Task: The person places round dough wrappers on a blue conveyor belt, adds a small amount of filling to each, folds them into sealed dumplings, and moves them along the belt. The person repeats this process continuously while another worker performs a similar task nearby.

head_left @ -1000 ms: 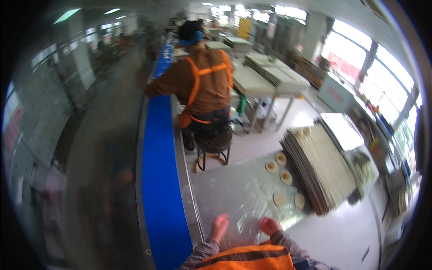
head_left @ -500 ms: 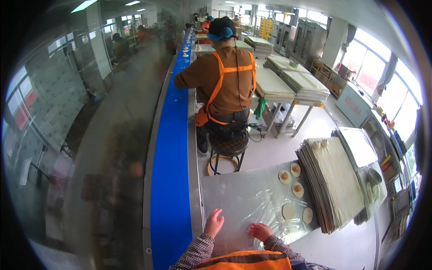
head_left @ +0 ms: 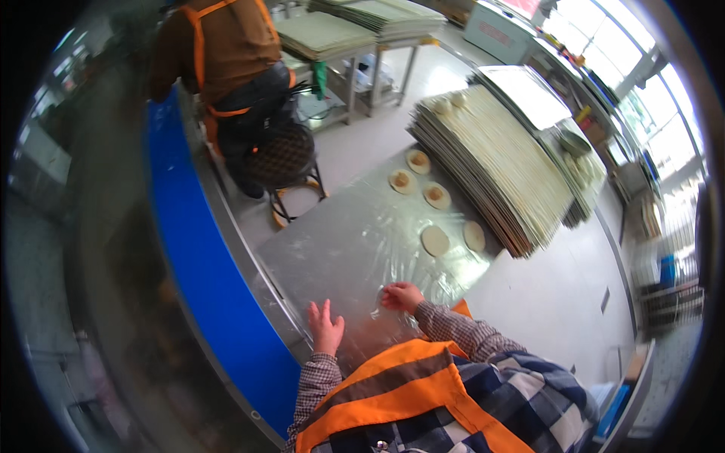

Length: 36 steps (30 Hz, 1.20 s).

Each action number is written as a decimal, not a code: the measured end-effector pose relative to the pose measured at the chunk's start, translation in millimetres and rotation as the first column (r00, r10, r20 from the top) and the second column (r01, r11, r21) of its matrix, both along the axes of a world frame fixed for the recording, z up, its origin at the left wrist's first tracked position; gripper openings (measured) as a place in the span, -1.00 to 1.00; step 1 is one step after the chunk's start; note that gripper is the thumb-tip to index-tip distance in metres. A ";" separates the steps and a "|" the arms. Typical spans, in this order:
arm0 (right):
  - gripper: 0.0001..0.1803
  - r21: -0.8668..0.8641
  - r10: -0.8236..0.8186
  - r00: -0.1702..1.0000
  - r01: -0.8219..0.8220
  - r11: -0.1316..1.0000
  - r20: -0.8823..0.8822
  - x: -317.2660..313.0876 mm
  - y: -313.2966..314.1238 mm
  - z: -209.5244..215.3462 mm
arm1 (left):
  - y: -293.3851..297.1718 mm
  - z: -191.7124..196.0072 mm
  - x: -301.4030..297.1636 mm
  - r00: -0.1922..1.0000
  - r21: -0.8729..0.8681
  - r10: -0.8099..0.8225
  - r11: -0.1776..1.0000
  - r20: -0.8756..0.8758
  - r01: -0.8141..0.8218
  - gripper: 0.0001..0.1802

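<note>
My left hand (head_left: 325,330) is over the near left edge of the metal table (head_left: 302,257), beside the blue conveyor belt (head_left: 219,279). Its fingers are spread, with nothing in them. My right hand (head_left: 402,297) is low over the plastic film (head_left: 362,249) on the table, fingers curled together. What they hold, if anything, is too small to make out. Beyond it lie two plain round dough wrappers (head_left: 435,241). Three more wrappers (head_left: 436,195) farther off carry a lump of brown filling each. Neither hand touches the wrappers.
A tall stack of pale trays (head_left: 498,166) stands at the table's far right, two white dough pieces (head_left: 451,103) on its top. Behind it is a bowl (head_left: 574,143). Ahead, a co-worker (head_left: 234,57) in an orange apron is by a dark stool (head_left: 279,155) beside the belt.
My view has tilted down and swung right, so the belt slants and the co-worker is at upper left. My right hand's fingers are more curled. The wrappers lie as before.
</note>
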State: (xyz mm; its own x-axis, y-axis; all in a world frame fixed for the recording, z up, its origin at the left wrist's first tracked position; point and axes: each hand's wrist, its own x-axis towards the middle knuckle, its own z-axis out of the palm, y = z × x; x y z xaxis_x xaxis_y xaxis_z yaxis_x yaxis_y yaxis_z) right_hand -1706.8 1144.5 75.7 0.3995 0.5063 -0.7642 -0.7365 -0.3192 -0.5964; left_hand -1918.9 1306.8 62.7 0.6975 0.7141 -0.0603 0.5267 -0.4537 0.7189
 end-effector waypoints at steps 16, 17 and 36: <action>-0.82 -0.017 0.044 0.999 -0.044 0.999 0.029 2.7 4.1 -2.3 | -3.3 1.9 -3.0 0.972 0.085 -0.071 0.992 -0.225 0.092 -0.44; -0.82 -0.017 0.049 0.998 -0.048 0.999 0.031 2.8 3.9 -2.8 | -3.5 2.2 -3.2 0.971 0.088 -0.075 0.991 -0.227 0.097 -0.44; -0.78 -0.024 0.072 0.997 -0.071 0.997 0.026 3.6 3.5 0.7 | -4.5 9.3 -6.1 0.955 0.052 -0.129 0.988 -0.268 0.148 -0.39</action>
